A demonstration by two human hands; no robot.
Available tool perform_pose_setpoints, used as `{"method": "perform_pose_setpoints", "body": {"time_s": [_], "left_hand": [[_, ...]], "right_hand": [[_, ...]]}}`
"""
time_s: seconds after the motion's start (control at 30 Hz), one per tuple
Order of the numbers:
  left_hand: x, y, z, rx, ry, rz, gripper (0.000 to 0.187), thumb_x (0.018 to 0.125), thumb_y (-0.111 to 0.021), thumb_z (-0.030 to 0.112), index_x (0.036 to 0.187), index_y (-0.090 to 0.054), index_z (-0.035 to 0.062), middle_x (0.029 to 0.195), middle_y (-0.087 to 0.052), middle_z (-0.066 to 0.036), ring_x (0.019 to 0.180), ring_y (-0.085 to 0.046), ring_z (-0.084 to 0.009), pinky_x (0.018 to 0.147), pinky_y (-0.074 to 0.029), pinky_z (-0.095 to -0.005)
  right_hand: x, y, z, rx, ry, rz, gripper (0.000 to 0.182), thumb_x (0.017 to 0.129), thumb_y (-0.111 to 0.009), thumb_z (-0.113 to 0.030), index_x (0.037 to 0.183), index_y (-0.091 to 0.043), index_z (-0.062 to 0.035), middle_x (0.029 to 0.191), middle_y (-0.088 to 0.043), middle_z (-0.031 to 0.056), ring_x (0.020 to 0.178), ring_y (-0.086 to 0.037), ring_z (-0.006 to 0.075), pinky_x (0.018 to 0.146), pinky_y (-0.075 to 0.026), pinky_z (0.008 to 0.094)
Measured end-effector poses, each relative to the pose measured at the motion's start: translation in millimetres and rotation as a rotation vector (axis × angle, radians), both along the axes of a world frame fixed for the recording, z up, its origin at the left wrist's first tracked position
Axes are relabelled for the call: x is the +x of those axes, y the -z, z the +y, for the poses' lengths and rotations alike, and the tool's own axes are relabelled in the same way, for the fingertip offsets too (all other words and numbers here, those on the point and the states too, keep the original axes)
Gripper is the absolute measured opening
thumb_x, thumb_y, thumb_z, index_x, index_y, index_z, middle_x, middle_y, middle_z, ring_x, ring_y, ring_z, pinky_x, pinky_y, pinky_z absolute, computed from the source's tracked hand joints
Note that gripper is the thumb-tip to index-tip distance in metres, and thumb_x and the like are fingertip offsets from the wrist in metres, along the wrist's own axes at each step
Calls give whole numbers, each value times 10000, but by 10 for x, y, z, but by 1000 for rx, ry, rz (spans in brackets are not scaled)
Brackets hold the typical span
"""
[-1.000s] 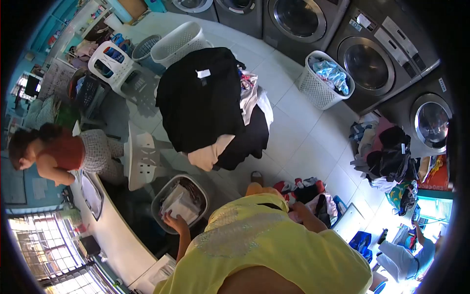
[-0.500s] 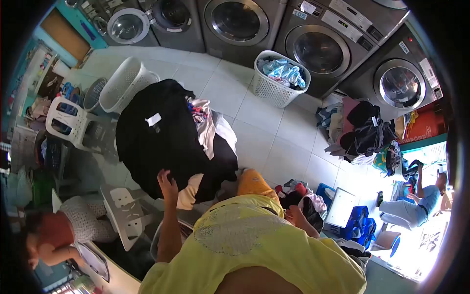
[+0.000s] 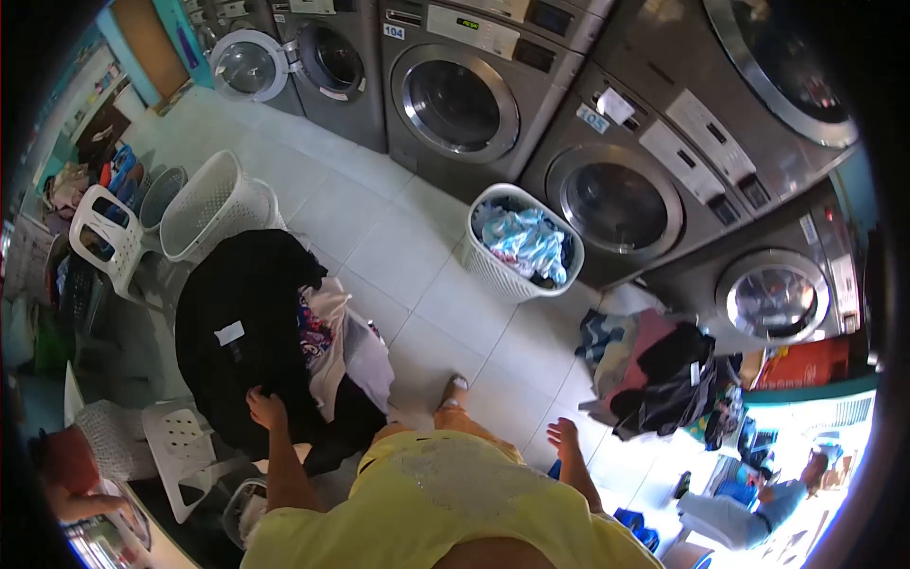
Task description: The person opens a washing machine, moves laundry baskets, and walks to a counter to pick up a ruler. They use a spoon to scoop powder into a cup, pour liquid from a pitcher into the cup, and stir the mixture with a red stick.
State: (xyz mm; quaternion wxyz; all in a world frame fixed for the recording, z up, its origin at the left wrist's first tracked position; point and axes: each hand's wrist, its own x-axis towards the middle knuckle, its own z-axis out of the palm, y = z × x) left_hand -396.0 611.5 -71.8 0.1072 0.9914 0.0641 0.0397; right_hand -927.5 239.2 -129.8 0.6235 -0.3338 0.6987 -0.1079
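Observation:
My left hand is over the near edge of a large black cloth heaped on the left, its fingers loosely out and nothing seen in them. A white tag shows on the black cloth. Pale pink and patterned clothes stick out on its right side. My right hand hangs over the floor to the right of my body, open and holding nothing. One of my feet shows on the tiles ahead.
A white basket of blue clothes stands before the front-loading machines. Another pile of clothes lies on the right. White baskets and plastic chairs are on the left. One person sits in the right doorway; another is at lower left.
My body has turned and moved forward, bringing the basket and machines nearer. My right hand has come away from the clothes beside me and is open. My left hand stays by the black cloth.

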Motion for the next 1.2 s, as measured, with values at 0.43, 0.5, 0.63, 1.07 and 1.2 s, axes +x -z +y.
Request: {"method": "perform_pose_setpoints", "body": {"time_s": [0.43,0.5,0.63,1.07,1.2], "left_hand": [[650,-786,-1251,-189,-184,-666,366,670,-461,10,1032,-460,68,1158,-406,-98,1082,-395,-282,839,-319,-435],[1111,-996,-1651,-206,23,-786,381,665,-465,-23,1041,-443,35,1160,-408,-122,1077,-388,-311,874,-300,-431],[2223,-1201,-2482,-620,285,-627,367,710,-426,-87,1064,-438,6,1131,-420,-129,1043,-418,-257,860,-359,-327],[4697,-1975,-6111,-1539,724,529,434,810,-491,342,1162,-387,110,1139,-474,-57,1083,-437,-170,842,-358,-345],[5207,-1982,-7209,-1665,618,679,441,803,-503,361,1140,-397,96,1158,-464,-71,1097,-426,-192,852,-355,-386]], "right_hand": [[2484,411,-1978,37,-351,-166,266,782,-490,-257,1017,-439,-142,811,-579,84,638,-550,183,520,-439,314],[3211,309,-2052,42,-543,-252,321,770,-520,-224,1057,-429,-109,850,-579,79,699,-558,181,576,-438,307],[4294,-65,-2286,6,-827,-187,289,779,-517,-212,1037,-460,-96,848,-584,69,698,-557,160,579,-444,288],[5146,453,-3152,125,-312,-147,255,789,-497,-334,969,-461,-157,845,-589,65,685,-572,193,567,-445,335],[5423,826,-3572,216,-57,-178,250,784,-496,-342,947,-458,-158,838,-578,82,657,-560,220,560,-446,347]]}}
